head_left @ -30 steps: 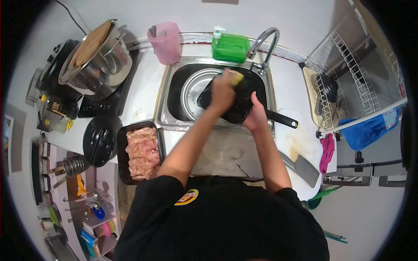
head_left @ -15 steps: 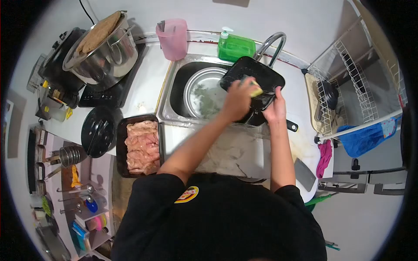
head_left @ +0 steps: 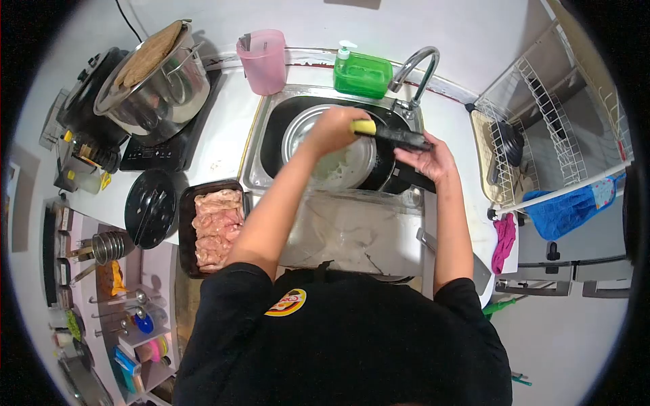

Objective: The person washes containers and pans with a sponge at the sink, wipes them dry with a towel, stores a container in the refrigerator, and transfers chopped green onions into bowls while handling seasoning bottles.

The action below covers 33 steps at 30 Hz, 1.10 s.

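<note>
My left hand (head_left: pixel 332 130) grips a yellow sponge (head_left: pixel 363 126) and presses it to the end of a black rectangular tray (head_left: pixel 399 137). My right hand (head_left: pixel 431 161) holds the other end of that tray, which is turned nearly edge-on above the sink (head_left: pixel 254 162). Under my left hand, a round metal basin (head_left: pixel 290 145) with cloudy water stands in the sink. A black handle (head_left: pixel 414 179) shows just below my right hand; what it belongs to is mostly hidden.
Behind the sink are a green soap dispenser (head_left: pixel 362 76), a curved faucet (head_left: pixel 423 74) and a pink pitcher (head_left: pixel 263 64). To the left sit a tray of raw meat (head_left: pixel 218 230), a black lid (head_left: pixel 150 210) and a large steel pot (head_left: pixel 159 88). A wire rack (head_left: pixel 555 122) stands right.
The tray has tilted from showing its broad face to nearly edge-on. My left hand with the sponge has moved left and up, to the tray's left end.
</note>
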Available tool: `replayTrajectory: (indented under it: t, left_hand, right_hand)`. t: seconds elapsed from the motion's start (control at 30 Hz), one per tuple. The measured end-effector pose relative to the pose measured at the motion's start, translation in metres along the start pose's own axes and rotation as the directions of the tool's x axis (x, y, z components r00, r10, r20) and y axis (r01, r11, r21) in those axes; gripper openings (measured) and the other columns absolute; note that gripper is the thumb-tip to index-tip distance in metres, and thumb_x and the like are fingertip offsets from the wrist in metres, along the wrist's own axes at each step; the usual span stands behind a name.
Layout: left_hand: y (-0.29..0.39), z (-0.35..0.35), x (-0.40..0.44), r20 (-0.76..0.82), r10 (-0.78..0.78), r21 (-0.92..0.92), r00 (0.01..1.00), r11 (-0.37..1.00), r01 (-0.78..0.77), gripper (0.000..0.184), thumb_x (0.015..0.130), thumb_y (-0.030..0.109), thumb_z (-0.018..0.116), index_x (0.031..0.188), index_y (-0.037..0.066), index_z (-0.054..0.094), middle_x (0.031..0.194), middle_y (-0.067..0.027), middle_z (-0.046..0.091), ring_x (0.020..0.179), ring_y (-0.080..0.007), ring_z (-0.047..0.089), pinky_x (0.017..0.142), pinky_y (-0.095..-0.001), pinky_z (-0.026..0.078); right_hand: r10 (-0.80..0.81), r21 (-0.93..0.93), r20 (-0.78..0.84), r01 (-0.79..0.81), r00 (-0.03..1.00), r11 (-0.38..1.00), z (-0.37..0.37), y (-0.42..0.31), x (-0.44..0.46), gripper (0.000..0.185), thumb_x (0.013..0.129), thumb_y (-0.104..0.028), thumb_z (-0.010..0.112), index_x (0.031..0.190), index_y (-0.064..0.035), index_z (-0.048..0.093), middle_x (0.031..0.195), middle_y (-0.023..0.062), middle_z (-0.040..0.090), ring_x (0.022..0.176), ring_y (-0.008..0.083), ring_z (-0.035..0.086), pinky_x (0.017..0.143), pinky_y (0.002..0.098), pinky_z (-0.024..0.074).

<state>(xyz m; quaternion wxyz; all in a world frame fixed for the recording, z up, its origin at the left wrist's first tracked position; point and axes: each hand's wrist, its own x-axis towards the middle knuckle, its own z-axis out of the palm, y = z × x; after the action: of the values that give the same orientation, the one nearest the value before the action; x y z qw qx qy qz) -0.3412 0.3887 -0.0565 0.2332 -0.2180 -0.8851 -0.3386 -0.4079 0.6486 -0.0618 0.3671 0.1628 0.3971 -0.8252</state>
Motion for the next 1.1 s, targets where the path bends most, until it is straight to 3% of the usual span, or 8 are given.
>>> replayTrajectory:
  t: [0.07,0.2,0.3,0.4,0.63,0.73,0.97,1.1]
  left_hand:
    - [0.015,-0.034,0.023,0.233,-0.287,-0.057,0.929,0.95,0.307,0.027,0.064,0.012,0.073,0.09,0.007,0.065,0.075,-0.0058,0.063,0.071,-0.0161,0.059,0.069,-0.0299,0.047]
    - [-0.033,-0.039,0.036,0.375,-0.293,-0.239,0.88,0.886,0.397,0.047,0.061,0.031,0.079,0.093,0.001,0.062,0.081,-0.0094,0.064,0.073,-0.0135,0.058,0.066,-0.0258,0.044]
    - [-0.041,-0.019,0.026,0.136,-0.341,-0.184,0.93,0.914,0.362,0.052,0.062,0.036,0.078,0.099,0.003,0.059,0.091,-0.0115,0.061,0.084,-0.0203,0.056,0.073,-0.0319,0.043]
    - [-0.032,0.045,0.017,-0.45,-0.004,0.277,0.893,0.95,0.144,0.049,0.066,0.038,0.074,0.1,0.007,0.057,0.094,-0.0161,0.055,0.088,-0.0327,0.05,0.08,-0.0438,0.039]
    - [0.033,0.08,-0.018,-0.325,-0.44,-0.242,0.837,0.895,0.376,0.024,0.079,0.031,0.058,0.079,0.007,0.061,0.081,-0.017,0.058,0.079,-0.0323,0.057,0.07,-0.0425,0.045]
    - [-0.013,0.052,0.001,-0.456,-0.58,0.067,0.674,0.733,0.676,0.026,0.075,0.032,0.06,0.074,0.006,0.062,0.071,-0.0134,0.062,0.067,-0.0327,0.061,0.061,-0.0447,0.048]
    - [0.051,0.088,0.003,-0.377,-0.338,-0.056,0.862,0.938,0.343,0.017,0.07,0.024,0.062,0.067,0.007,0.057,0.07,-0.015,0.059,0.069,-0.036,0.059,0.064,-0.0461,0.045]
    - [-0.005,0.067,0.015,-0.608,-0.381,-0.029,0.697,0.888,0.46,0.018,0.072,0.023,0.063,0.07,0.006,0.056,0.076,-0.0135,0.058,0.077,-0.0346,0.056,0.07,-0.0451,0.043]
  right_hand:
    - [-0.365,-0.605,-0.266,0.14,0.892,0.784,0.0,0.014,0.002,0.053,0.094,-0.048,0.03,0.122,-0.0048,0.043,0.126,0.0175,0.045,0.103,0.034,0.053,0.085,0.0535,0.0451]
    - [-0.314,-0.154,0.253,0.358,0.915,0.921,0.021,0.038,-0.019,0.062,0.091,-0.055,0.031,0.125,-0.0048,0.045,0.121,0.0122,0.053,0.11,0.0245,0.052,0.094,0.0403,0.0419]
    - [-0.265,-0.23,0.242,0.321,0.933,0.919,0.019,0.067,-0.008,0.051,0.093,-0.042,0.041,0.125,-0.003,0.044,0.118,0.0127,0.056,0.103,0.0249,0.057,0.09,0.0393,0.0454]
    - [-0.282,0.164,0.416,0.234,0.864,0.958,0.039,0.096,0.0,0.046,0.095,-0.037,0.038,0.123,-0.002,0.045,0.125,0.011,0.05,0.113,0.0224,0.05,0.097,0.038,0.039]
    - [-0.413,0.262,0.312,0.34,0.856,0.903,0.025,0.079,-0.012,0.051,0.096,-0.04,0.03,0.13,-0.0029,0.037,0.131,0.0143,0.044,0.121,0.03,0.041,0.102,0.0442,0.032]
    - [-0.324,0.202,0.283,0.274,0.903,0.94,0.023,0.101,-0.024,0.053,0.096,-0.041,0.027,0.133,-0.0034,0.034,0.135,0.0139,0.04,0.123,0.0301,0.039,0.106,0.0447,0.0258]
    - [-0.297,0.239,0.278,0.233,0.914,0.943,0.037,0.109,-0.018,0.05,0.096,-0.039,0.027,0.132,-0.0052,0.036,0.133,0.0113,0.043,0.121,0.0285,0.041,0.103,0.0449,0.0298]
    - [-0.274,0.182,0.317,0.225,0.908,0.957,0.031,0.115,-0.03,0.052,0.096,-0.041,0.025,0.135,-0.0063,0.032,0.137,0.0118,0.038,0.125,0.0297,0.037,0.105,0.0461,0.0262]
